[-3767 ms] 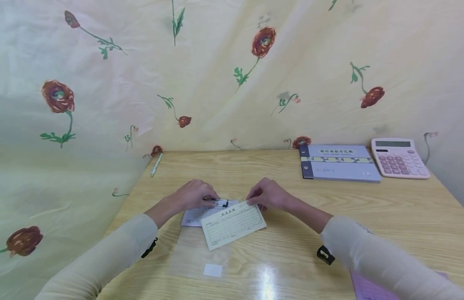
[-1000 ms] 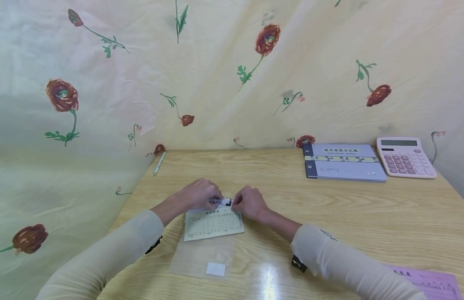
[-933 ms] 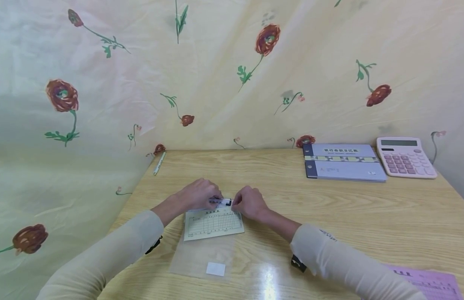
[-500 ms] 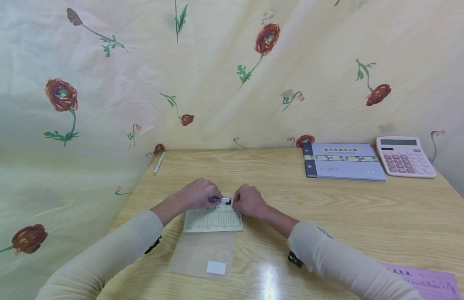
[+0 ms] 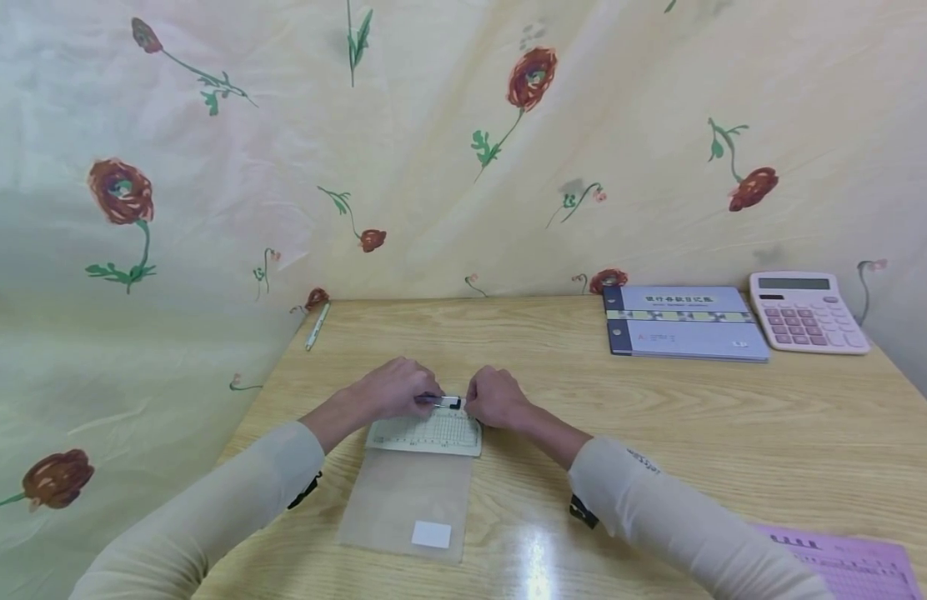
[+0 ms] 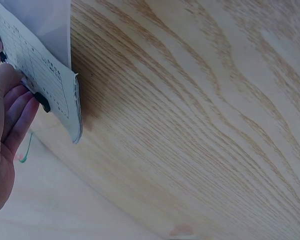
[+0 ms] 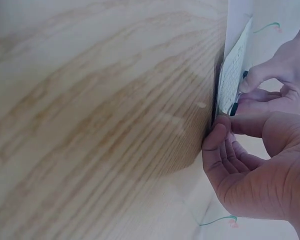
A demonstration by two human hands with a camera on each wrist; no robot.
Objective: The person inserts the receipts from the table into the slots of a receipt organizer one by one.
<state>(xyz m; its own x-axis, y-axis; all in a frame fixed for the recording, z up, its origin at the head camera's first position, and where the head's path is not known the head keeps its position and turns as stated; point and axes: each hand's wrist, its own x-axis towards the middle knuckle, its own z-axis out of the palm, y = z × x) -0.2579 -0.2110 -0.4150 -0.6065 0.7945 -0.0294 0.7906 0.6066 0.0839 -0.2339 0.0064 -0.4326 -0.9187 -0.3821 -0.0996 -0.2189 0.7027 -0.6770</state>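
Observation:
In the head view my left hand pinches the wire clip at the far end of a translucent clipboard. The clip's black tips show in the left wrist view. A pale green printed form lies across the clipboard's upper part, its far edge at the clip. My right hand pinches the form's far right corner between thumb and forefinger. The right wrist view shows the right hand at that corner, close beside the left hand. Whether the clip presses on the form is hidden by the fingers.
A blue account book and a pink calculator lie at the back right. A pen rests near the back left edge. A pink printed sheet lies at the front right, partly under the right sleeve. A flowered cloth hangs behind the table.
The form was tilted and held right of the clipboard; it has moved left and away from me, toward the clip, and now lies straighter. The right hand moved with it; the left stays at the clip.

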